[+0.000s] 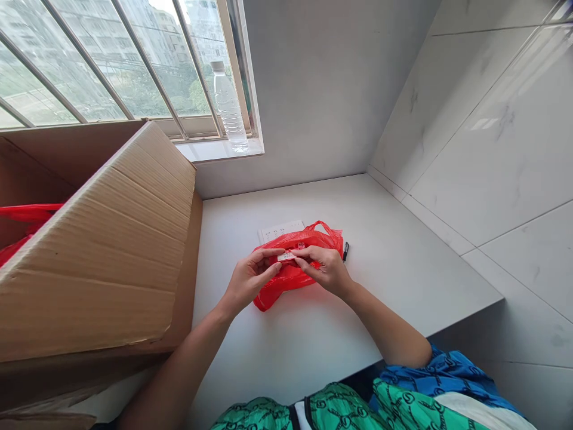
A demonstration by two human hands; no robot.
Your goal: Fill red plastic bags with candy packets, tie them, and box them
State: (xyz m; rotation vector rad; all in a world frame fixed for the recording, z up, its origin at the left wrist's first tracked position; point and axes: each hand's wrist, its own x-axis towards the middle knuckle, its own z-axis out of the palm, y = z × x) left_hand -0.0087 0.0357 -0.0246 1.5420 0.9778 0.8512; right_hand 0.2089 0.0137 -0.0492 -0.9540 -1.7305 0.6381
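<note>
A small white piece with dark markings [285, 256], its kind too small to tell, is pinched between my two hands. My left hand [253, 276] closes thumb and fingers on its left end. On its right end, the thumb and fingers of my right hand [326, 269] are closed as well. Right beneath both hands lies a crumpled red plastic bag [293, 277], its handle loop sticking up at the back. Another small red and white item [301, 245] shows on the bag just behind the held piece.
Partly under the bag is a white sheet with writing [282, 230]; a black marker [346, 251] lies to its right. The white tabletop [394, 239] meets a tiled wall. A large open cardboard box [129, 251] with red plastic inside stands left. A water bottle [230, 110] is on the windowsill.
</note>
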